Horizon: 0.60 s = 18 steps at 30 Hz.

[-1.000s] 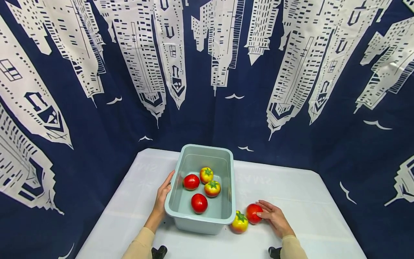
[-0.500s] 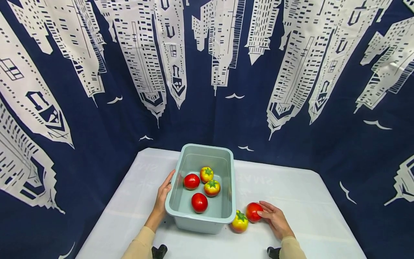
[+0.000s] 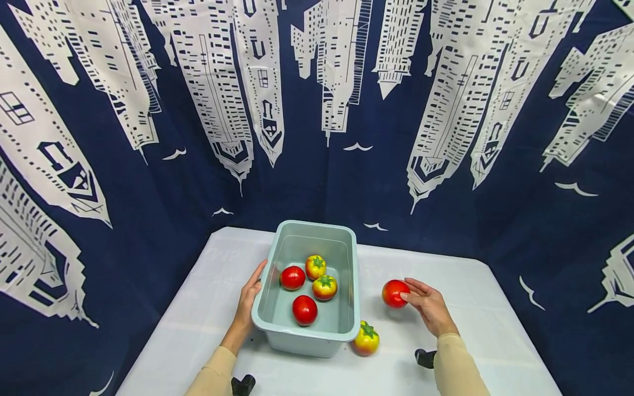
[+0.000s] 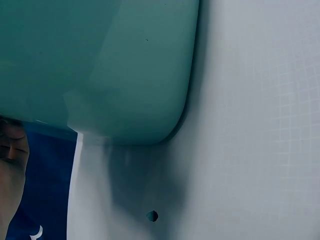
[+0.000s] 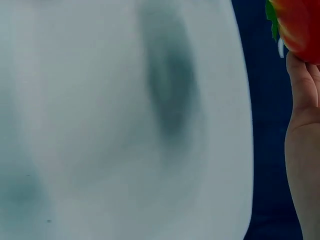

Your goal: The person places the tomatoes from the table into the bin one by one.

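My right hand (image 3: 431, 308) pinches a red tomato (image 3: 394, 293) above the white table, right of the light green bin (image 3: 282, 331). Its green leaves show in the right wrist view, where the tomato (image 5: 302, 30) sits at the top right corner over the fingers. My left hand (image 3: 247, 302) holds the left side of the bin at its rim; the left wrist view shows some of its fingers (image 4: 14, 142) bent against the bin wall (image 4: 125, 75). Inside the bin lie two red tomatoes (image 3: 304, 310) and two yellow-red ones (image 3: 324, 287). Another yellow-red tomato (image 3: 366, 339) lies beside the bin's front right corner.
The white table (image 3: 460, 313) has its far edge against a dark blue cloth (image 3: 307, 187) printed with white buildings. Small black pieces (image 3: 425, 358) sit by both sleeves. A small dark spot (image 4: 152, 216) marks the tabletop near the bin.
My right hand has lifted the red tomato off the table, away from the yellow-red one and farther from me. The left hand and the bin have stayed in place.
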Tool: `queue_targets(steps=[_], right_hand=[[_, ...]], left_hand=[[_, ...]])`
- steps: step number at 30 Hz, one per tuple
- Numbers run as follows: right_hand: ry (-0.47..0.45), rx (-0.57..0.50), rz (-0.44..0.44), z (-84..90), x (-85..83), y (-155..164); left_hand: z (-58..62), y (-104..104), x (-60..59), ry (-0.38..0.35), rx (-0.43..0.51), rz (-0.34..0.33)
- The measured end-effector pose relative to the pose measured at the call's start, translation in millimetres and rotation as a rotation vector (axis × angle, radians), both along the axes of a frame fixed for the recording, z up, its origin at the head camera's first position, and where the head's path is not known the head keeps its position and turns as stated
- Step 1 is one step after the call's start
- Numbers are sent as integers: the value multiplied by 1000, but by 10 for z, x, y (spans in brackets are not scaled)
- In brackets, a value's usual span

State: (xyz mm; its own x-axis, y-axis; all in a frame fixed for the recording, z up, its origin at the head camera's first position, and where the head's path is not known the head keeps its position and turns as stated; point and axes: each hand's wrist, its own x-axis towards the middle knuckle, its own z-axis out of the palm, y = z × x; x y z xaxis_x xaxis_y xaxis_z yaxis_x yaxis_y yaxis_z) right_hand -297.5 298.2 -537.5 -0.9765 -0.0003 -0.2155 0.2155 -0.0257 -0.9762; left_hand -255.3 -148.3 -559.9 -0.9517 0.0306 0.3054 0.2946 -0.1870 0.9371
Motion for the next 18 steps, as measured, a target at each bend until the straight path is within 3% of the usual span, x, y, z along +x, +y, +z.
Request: queue_targets(steps=[5,9,18], right_hand=[[73,-84,-13,343,-107,14],[136,-129,-15,512,-155,11],[173,-95,47,802,-326,-401]], left_hand=[[-4,5,-6,-20,1,6],[-13,17,-14,-22,0,0],[-15,14,-20,8,-1,4]])
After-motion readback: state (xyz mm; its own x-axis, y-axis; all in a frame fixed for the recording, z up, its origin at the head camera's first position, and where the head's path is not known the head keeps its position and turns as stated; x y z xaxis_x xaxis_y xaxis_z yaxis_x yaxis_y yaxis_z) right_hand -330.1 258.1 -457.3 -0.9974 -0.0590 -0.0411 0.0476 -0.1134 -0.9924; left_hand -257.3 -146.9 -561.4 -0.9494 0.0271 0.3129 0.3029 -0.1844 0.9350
